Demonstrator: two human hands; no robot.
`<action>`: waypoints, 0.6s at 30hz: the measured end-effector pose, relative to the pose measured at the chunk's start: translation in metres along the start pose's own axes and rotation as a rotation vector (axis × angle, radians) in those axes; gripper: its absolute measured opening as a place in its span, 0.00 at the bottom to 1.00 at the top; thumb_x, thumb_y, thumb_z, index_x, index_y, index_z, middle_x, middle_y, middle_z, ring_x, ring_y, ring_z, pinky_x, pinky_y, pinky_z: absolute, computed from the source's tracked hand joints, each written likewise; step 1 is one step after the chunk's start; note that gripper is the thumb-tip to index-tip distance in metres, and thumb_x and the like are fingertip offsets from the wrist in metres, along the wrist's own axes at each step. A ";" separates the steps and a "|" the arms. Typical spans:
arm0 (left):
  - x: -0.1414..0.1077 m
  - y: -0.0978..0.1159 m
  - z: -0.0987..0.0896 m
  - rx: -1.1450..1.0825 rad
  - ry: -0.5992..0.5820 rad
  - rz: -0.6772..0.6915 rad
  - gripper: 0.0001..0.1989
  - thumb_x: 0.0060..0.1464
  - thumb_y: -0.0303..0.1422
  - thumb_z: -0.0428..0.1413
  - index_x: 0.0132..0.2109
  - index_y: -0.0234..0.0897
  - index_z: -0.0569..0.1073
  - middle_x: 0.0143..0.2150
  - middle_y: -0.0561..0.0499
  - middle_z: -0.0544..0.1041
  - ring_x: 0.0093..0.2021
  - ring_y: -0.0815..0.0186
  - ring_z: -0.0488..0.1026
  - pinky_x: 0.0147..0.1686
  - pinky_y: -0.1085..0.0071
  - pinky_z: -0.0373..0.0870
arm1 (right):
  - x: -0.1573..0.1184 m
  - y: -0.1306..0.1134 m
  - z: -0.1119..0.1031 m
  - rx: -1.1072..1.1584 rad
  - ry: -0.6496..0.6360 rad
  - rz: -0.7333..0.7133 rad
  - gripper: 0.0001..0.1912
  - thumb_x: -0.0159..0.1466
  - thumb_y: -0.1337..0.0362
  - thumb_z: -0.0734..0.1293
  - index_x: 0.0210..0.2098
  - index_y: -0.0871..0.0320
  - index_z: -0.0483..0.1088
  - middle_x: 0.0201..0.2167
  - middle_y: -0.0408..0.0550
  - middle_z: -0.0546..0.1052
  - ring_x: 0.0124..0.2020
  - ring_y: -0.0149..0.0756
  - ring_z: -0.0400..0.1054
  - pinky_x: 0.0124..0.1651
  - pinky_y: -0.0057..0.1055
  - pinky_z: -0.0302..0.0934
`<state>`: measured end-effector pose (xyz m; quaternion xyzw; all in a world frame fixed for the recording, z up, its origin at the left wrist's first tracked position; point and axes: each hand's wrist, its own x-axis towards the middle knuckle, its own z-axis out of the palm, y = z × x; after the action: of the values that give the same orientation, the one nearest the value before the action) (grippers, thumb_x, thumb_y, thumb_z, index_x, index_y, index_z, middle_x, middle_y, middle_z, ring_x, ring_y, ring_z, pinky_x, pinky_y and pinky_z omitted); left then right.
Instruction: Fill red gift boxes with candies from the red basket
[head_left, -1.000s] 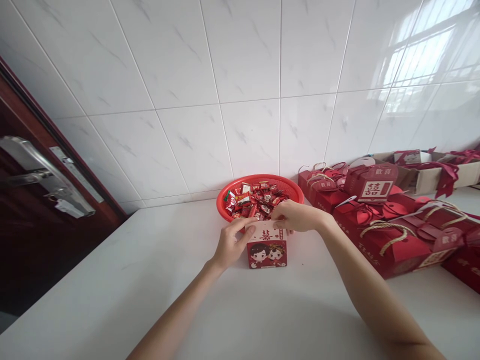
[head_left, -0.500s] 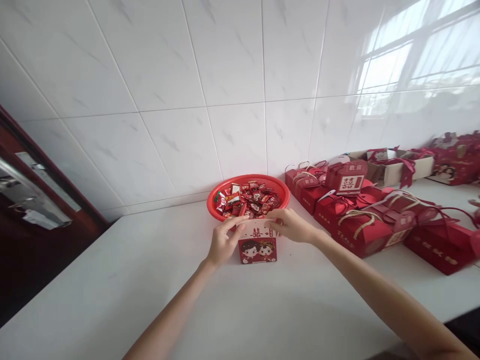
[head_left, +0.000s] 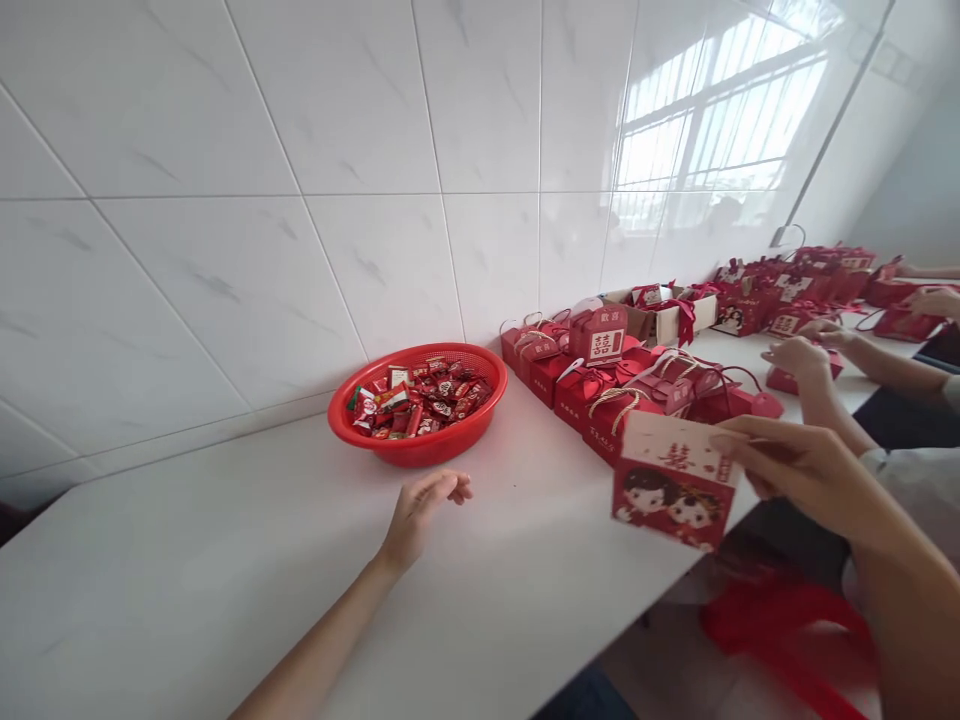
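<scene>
My right hand [head_left: 780, 465] holds a small red and white candy box [head_left: 671, 490] by its top right corner, in the air off the table's front edge. Two cartoon faces and a red double-happiness sign show on the box. My left hand [head_left: 424, 510] hovers over the white table, loosely curled, with its fingers a little apart and nothing visible in them. Just beyond it stands a red plastic basket [head_left: 375, 450], full of wrapped candies [head_left: 420, 400].
Red gift boxes [head_left: 585, 400] with cord handles crowd the table [head_left: 225, 560] by the tiled wall. Behind them is a cardboard box [head_left: 667, 322]. Other people's hands [head_left: 806, 350] work at the right among more red boxes. A blurred red thing [head_left: 787, 625] lies below the table edge.
The candy box has left the table before the basket and moved right in my right hand. My left hand has let go of it. The view has turned right.
</scene>
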<state>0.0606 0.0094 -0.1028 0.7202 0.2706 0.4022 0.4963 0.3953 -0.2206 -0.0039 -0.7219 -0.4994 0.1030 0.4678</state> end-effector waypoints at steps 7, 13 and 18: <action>-0.006 -0.006 0.007 0.122 -0.057 0.010 0.18 0.58 0.45 0.55 0.32 0.36 0.80 0.28 0.47 0.81 0.31 0.61 0.76 0.35 0.66 0.76 | 0.008 0.036 -0.035 -0.239 0.299 0.291 0.25 0.53 0.37 0.67 0.24 0.54 0.71 0.13 0.48 0.71 0.17 0.43 0.68 0.28 0.39 0.63; -0.011 -0.007 0.013 0.236 -0.131 0.044 0.16 0.59 0.42 0.55 0.30 0.37 0.79 0.28 0.49 0.81 0.31 0.62 0.77 0.35 0.68 0.76 | 0.025 0.055 -0.026 -0.293 0.318 0.329 0.21 0.59 0.43 0.63 0.32 0.55 0.73 0.18 0.49 0.76 0.23 0.49 0.74 0.35 0.41 0.64; -0.020 0.007 0.014 0.351 -0.177 0.106 0.14 0.60 0.38 0.54 0.30 0.38 0.79 0.29 0.49 0.81 0.32 0.63 0.78 0.36 0.69 0.74 | 0.021 0.071 -0.018 -0.567 0.505 0.128 0.27 0.60 0.46 0.61 0.49 0.58 0.71 0.38 0.60 0.79 0.33 0.52 0.76 0.40 0.45 0.66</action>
<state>0.0614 -0.0160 -0.1054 0.8415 0.2537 0.3094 0.3631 0.4610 -0.2183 -0.0430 -0.8550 -0.3308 -0.1913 0.3506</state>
